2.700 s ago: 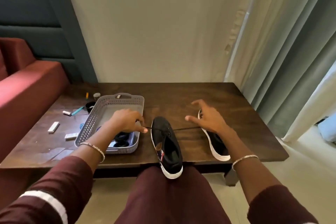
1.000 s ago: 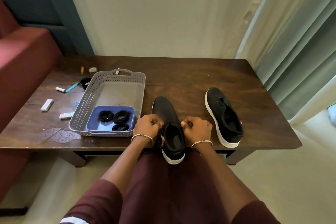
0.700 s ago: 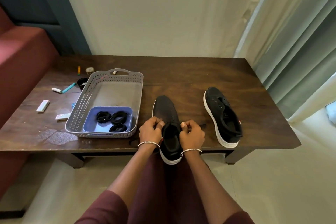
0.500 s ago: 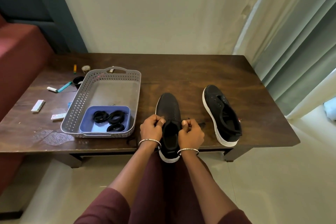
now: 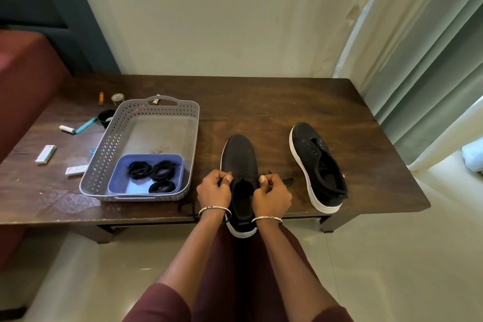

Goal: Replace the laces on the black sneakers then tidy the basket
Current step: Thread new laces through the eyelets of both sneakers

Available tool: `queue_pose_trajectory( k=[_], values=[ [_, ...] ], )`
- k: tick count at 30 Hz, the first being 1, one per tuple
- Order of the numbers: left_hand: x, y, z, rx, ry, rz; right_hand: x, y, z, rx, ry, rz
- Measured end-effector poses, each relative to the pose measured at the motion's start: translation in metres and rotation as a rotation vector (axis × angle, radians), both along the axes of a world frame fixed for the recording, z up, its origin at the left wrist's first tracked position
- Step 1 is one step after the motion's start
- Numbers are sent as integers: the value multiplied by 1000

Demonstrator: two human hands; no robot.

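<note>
On the left of the dark wooden table (image 5: pixel 261 102) lie a few small oddments, then a grey perforated basket (image 5: pixel 104 149) with a handle at its far end. In its near end sits a blue tray (image 5: pixel 117 180) holding three coiled black laces (image 5: pixel 156 172). Just right of the basket, the left hand (image 5: pixel 213 191) curls with thumb and forefinger pinching a black lace (image 5: pixel 286 179) at the left eyelets of a sneaker (image 5: pixel 240 157). This shoe is black with a white sole, toe pointing away, heel overhanging the near edge. The right hand (image 5: pixel 271 195) pinches the same lace on the shoe's right side. Further right lies the second sneaker (image 5: pixel 317 165), unlaced, flat on the table.
</note>
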State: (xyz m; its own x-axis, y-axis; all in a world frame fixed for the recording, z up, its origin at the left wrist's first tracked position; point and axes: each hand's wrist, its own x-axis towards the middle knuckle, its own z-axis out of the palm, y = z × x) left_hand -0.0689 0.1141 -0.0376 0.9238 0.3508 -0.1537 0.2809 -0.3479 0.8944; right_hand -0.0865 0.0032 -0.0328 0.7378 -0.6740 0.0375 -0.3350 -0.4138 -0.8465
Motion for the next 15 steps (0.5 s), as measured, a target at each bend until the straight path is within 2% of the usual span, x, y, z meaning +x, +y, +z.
queue_pose_trajectory(
  k=[3,10,12,15],
  values=[
    [2,7,4,-12,5,-72,1,-8,-1,0,7,80],
    [9,33,39,266,27,-428,7,-55,23,79,141,522],
    [8,33,52,232,10,-451,5,-60,26,173,145,606],
    [12,28,61,23,-45,-445,7,-57,33,291,66,672]
  ],
)
